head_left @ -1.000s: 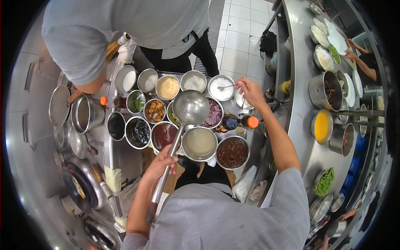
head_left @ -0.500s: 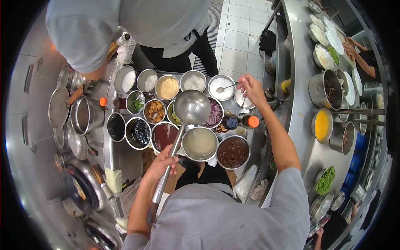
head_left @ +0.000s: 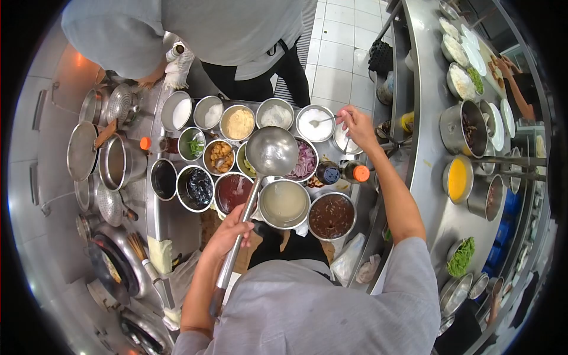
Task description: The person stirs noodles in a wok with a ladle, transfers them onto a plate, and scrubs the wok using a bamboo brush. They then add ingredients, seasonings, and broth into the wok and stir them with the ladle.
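Note:
My left hand (head_left: 232, 232) is wrapped round the long handle of a steel ladle (head_left: 272, 152). The ladle's bowl hangs over the middle of a group of round steel containers and hides part of them. At the far right of the group, my right hand (head_left: 355, 125) pinches a small metal spoon (head_left: 316, 123), its tip in white grains (head_left: 312, 131). Another container of white contents (head_left: 342, 140) lies just below that hand. Near the ladle are sliced red onion (head_left: 305, 161), a red sauce (head_left: 232, 192) and a cloudy liquid (head_left: 284, 201).
Two bottles, one with an orange cap (head_left: 360, 173), stand right of the onions. A brown sauce (head_left: 331, 216) sits close to my body. Across the containers stands another person (head_left: 236, 35). Pots and strainers (head_left: 110, 204) lie left; a steel counter (head_left: 423, 118) with bowls runs along the right.
The spoon in my right hand has shifted slightly within the white grains. My left hand and the ladle have barely moved. The person opposite has leaned a little, their arm shifting.

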{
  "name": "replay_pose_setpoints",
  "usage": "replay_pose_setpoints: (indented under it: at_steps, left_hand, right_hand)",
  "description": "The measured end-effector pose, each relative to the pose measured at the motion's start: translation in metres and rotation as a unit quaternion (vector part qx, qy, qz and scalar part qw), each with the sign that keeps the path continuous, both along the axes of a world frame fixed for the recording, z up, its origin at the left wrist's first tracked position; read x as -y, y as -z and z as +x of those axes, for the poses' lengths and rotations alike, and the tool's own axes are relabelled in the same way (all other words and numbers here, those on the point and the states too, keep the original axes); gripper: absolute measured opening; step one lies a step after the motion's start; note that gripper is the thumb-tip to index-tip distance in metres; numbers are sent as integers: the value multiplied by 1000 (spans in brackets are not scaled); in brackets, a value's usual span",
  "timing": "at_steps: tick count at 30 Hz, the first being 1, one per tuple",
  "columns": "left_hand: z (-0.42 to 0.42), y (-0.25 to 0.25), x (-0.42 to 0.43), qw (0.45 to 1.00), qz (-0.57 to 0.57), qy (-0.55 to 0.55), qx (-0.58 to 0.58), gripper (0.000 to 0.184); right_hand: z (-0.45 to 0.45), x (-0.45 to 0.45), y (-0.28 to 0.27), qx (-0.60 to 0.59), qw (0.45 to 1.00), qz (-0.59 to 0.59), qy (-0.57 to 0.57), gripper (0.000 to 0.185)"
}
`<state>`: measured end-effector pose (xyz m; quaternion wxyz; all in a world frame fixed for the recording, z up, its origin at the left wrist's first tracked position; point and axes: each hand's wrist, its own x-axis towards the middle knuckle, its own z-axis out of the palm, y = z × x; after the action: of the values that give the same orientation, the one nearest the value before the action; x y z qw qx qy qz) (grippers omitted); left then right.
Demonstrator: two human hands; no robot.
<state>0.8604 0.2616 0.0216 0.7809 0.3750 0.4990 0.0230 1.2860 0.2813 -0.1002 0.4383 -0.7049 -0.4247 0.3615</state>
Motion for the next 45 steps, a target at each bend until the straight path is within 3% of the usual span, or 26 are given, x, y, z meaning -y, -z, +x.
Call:
replay_pose_setpoints:
  at_steps: [7,13,16,24,31,37,45]
  left_hand:
    - [1,0,-1,1000,1,4,-1,57]
    - [2,-1,-1,1000,0,7,0,56]
    - [2,1,-1,1000,-1,5,2,55]
    - [1,2,-3,1000,-5,4,-3,54]
    - [2,2,-3,1000,-5,-2,-1,53]
    - [4,2,-6,1000,0,3,-4,53]
    - [5,1,-8,1000,2,5,-7,53]
  right_hand:
    - [1,0,5,21,999,39,27,24]
    - [-4,-1,1,69,997,10,-32,24]
    - [2,0,4,45,998,11,-41,24]
    - [15,3,25,-155,986,-25,56,26]
    - [17,6,32,-187,979,-19,74,26]
    - [18,7,30,-128,991,5,36,26]
    - [22,9,37,-188,981,-6,57,25]
